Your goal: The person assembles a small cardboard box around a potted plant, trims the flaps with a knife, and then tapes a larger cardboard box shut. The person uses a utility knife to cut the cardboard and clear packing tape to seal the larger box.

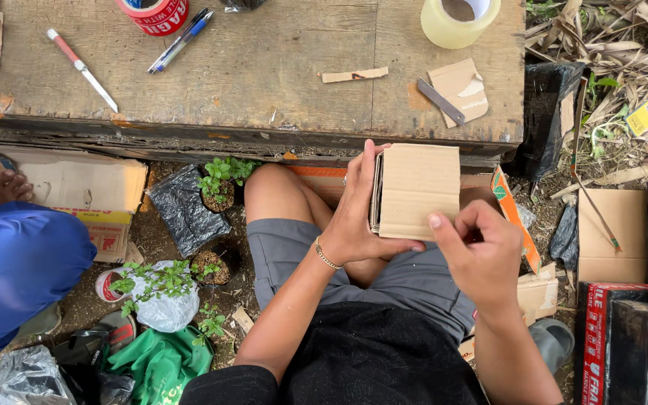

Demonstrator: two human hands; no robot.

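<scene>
My left grip holds a small brown cardboard box above my lap. Left of me lies a flattened carton, tan with red-and-yellow print. At right stand black-wrapped parcels with red tape.

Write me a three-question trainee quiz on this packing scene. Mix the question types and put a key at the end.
1. True or false: the left hand has the small cardboard box in its grip.
2. Which roll lies at the far right of the wooden table? A) clear tape roll B) red tape roll C) string
3. Fill in: the right hand touches the box's ____ edge.

Key: 1 true; 2 A; 3 lower
</scene>
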